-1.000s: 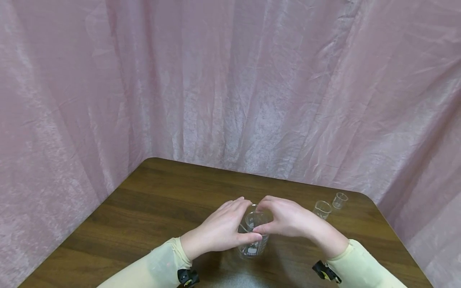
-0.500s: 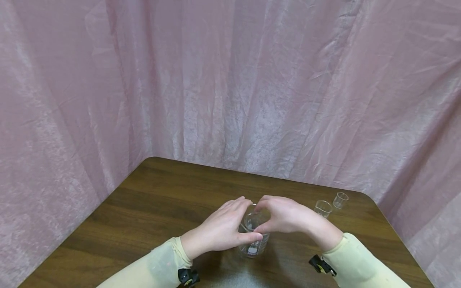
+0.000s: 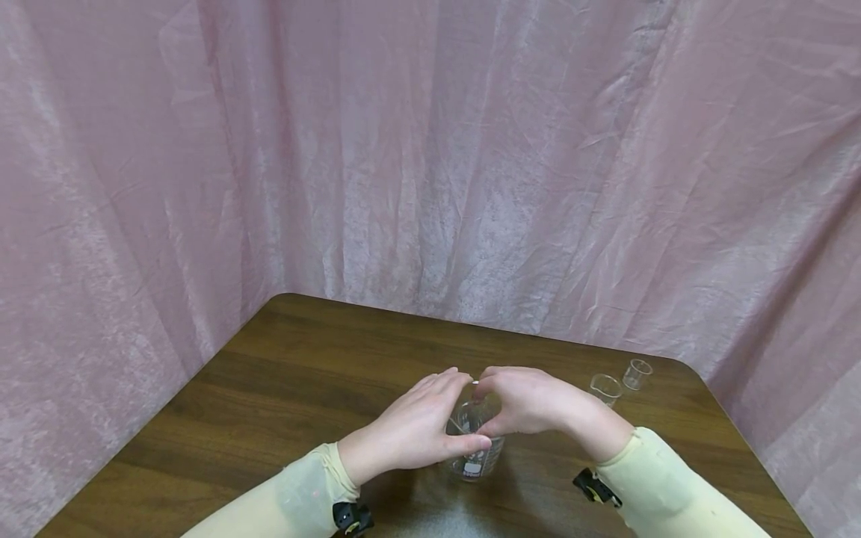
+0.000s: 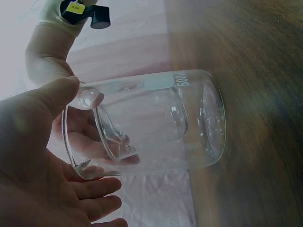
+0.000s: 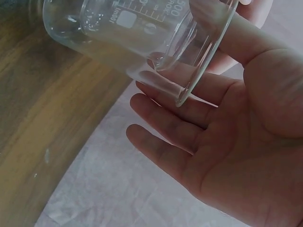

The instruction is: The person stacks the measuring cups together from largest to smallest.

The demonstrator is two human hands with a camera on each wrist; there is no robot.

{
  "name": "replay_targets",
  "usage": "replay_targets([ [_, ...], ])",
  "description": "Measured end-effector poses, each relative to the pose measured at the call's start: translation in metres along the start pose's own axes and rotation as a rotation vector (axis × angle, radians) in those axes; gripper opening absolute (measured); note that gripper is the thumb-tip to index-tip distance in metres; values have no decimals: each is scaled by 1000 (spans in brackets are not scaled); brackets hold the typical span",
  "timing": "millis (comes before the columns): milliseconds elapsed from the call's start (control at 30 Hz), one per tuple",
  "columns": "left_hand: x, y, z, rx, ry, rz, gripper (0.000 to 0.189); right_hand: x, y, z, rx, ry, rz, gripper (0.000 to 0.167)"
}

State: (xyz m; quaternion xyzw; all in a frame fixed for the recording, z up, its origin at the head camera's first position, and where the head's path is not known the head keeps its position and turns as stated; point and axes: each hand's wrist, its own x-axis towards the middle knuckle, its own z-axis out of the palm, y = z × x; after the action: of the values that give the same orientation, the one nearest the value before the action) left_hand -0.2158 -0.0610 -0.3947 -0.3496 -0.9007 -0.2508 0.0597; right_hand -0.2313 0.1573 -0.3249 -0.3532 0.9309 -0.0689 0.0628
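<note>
A large clear glass beaker (image 3: 476,467) marked 500 ml stands upright on the brown table in the head view. My left hand (image 3: 410,430) grips it near the rim, thumb on the near side and fingers round the far side. Inside it is a smaller beaker (image 4: 156,116), also clear, with white markings. My right hand (image 3: 534,403) reaches through the large beaker's mouth, thumb and fingers pinching the small beaker near its rim. In the left wrist view, the small beaker's base sits above the large one's bottom, with a gap between. The right wrist view shows several right fingers (image 5: 161,151) outside the large beaker.
Two more glass beakers stand to the right: a medium one (image 3: 606,387), partly hidden behind the right wrist, and a small one (image 3: 637,373) near the far right corner. The wooden table (image 3: 323,344) has pink curtains (image 3: 430,164) behind it.
My right hand and forearm have shifted slightly left, and the small beaker appears a little lower inside the large one. The left hand and large beaker have barely moved.
</note>
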Motion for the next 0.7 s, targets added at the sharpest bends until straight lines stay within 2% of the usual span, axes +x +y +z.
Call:
replay_targets([
  [700,0,1,-1,-1,-9,4,79,8,-1,0,-40,-92,-33,36],
])
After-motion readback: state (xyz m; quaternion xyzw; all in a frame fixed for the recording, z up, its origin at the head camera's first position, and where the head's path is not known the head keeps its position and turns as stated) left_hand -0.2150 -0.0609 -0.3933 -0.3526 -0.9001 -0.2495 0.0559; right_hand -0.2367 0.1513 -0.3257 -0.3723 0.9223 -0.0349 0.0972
